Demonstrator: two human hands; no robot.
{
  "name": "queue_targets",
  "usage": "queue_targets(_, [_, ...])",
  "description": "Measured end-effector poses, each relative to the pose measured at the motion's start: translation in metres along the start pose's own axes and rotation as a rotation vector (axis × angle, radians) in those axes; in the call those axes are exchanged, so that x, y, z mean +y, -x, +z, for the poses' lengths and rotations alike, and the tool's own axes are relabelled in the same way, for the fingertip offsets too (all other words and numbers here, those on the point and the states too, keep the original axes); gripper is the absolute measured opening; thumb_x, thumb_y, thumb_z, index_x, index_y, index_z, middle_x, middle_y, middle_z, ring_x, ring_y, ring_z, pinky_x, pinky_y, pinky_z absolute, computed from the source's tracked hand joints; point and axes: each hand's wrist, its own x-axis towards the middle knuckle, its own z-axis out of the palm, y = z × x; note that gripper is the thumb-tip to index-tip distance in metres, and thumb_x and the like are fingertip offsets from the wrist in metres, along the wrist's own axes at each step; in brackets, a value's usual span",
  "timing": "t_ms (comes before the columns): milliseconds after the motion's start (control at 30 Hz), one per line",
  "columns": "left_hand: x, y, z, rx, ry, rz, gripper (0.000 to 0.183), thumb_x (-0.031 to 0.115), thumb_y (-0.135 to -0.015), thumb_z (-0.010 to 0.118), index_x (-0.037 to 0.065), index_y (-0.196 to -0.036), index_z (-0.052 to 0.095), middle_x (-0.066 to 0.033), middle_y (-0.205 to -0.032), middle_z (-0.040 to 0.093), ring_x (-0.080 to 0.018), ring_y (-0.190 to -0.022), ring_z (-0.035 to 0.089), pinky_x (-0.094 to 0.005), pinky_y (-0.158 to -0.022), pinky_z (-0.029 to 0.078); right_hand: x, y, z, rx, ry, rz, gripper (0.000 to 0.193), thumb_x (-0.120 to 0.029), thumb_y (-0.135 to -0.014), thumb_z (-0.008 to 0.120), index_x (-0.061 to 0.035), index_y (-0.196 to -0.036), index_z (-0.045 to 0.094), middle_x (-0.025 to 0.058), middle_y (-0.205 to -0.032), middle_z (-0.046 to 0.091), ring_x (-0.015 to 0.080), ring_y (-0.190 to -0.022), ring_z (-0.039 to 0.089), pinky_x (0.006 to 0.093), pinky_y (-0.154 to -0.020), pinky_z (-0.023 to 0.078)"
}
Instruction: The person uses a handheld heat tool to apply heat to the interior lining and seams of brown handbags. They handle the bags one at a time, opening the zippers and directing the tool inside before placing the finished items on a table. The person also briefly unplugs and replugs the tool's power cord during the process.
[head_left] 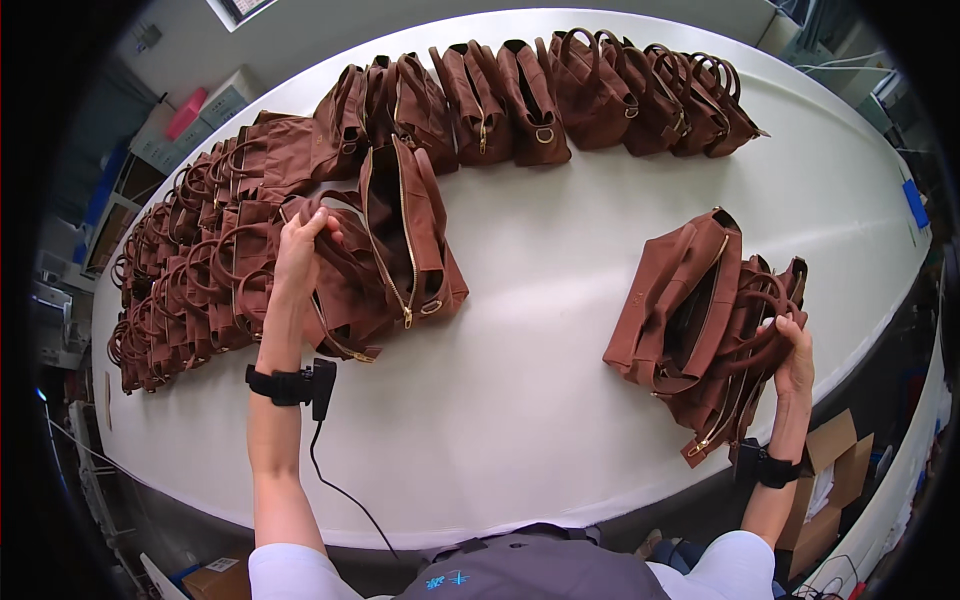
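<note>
Brown handbags with looped handles and gold zippers stand on the table in front of me. On the left side my left hand (303, 240) is closed around the handle of a brown handbag (345, 295). Right beside it stands another handbag (433, 235) with its zipped top gaping. Over on the right, the fingers of my right hand (795, 355) wrap round the handles of a brown handbag (718, 395). A wider handbag (650, 290) leans against that one, its mouth partly open. How many handles each hand grips is hard to make out.
A row of handbags (525, 105) curves along the far side of the white table (540, 400). Packed rows of handbags (190, 270) fill its left end. An open cardboard box (835, 480) sits below the right edge. A black cable (335, 475) trails from my left wrist strap.
</note>
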Motion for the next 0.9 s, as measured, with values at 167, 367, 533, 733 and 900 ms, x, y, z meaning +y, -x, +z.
queue_targets(167, [0.077,0.021,0.126,0.380,-1.199,0.823,0.056,0.000,-0.084,0.053,-0.001,-0.137,0.034,-0.0188,-0.133,0.043,-0.0295,-0.120,0.047,-0.0363,-0.097,0.042,0.008,-0.007,-0.005,-0.050,-0.019,0.005,0.049,-0.020,-0.073,0.068,0.0010,-0.113,0.050,0.0040,-0.081,0.057,0.0160,-0.071,0.060,0.0298,-0.071,0.053])
queue_targets(367, [-0.057,-0.112,0.280,0.525,-0.525,0.175,0.054,0.003,-0.075,0.051,-0.008,-0.126,0.036,-0.0276,-0.124,0.037,-0.0362,-0.108,0.049,-0.0397,-0.095,0.040,0.008,-0.011,-0.001,-0.068,-0.104,-0.005,0.039,-0.019,-0.072,0.069,0.0001,-0.100,0.049,0.0066,-0.077,0.057,0.0174,-0.069,0.060,0.0296,-0.067,0.052])
queue_targets(533, [-0.177,-0.233,0.251,1.124,-0.413,-0.158,0.057,0.008,-0.072,0.051,-0.010,-0.124,0.037,-0.0313,-0.125,0.038,-0.0414,-0.113,0.045,-0.0472,-0.100,0.036,0.010,-0.014,-0.004,-0.055,-0.068,-0.019,0.052,-0.023,-0.071,0.071,0.0030,-0.110,0.049,0.0071,-0.076,0.056,0.0182,-0.067,0.060,0.0295,-0.066,0.051])
queue_targets(733, [-0.165,-0.291,0.187,0.761,-0.085,0.193,0.050,0.003,-0.075,0.044,-0.008,-0.124,0.045,-0.0255,-0.122,0.052,-0.0364,-0.118,0.047,-0.0398,-0.103,0.034,0.010,-0.023,0.008,0.124,-0.135,0.004,0.055,-0.021,-0.055,0.075,0.0028,-0.097,0.048,0.0132,-0.074,0.061,0.0222,-0.059,0.065,0.0309,-0.058,0.057])
queue_targets(900, [-0.182,-0.196,0.302,0.708,0.264,-0.117,0.083,0.003,-0.077,0.052,0.008,-0.146,0.006,-0.0122,-0.147,0.018,-0.0300,-0.122,0.041,-0.0458,-0.096,0.041,0.021,-0.019,0.009,0.226,-0.083,-0.036,0.063,-0.025,-0.060,0.075,0.0061,-0.105,0.044,0.0090,-0.067,0.053,0.0213,-0.055,0.058,0.0303,-0.054,0.051])
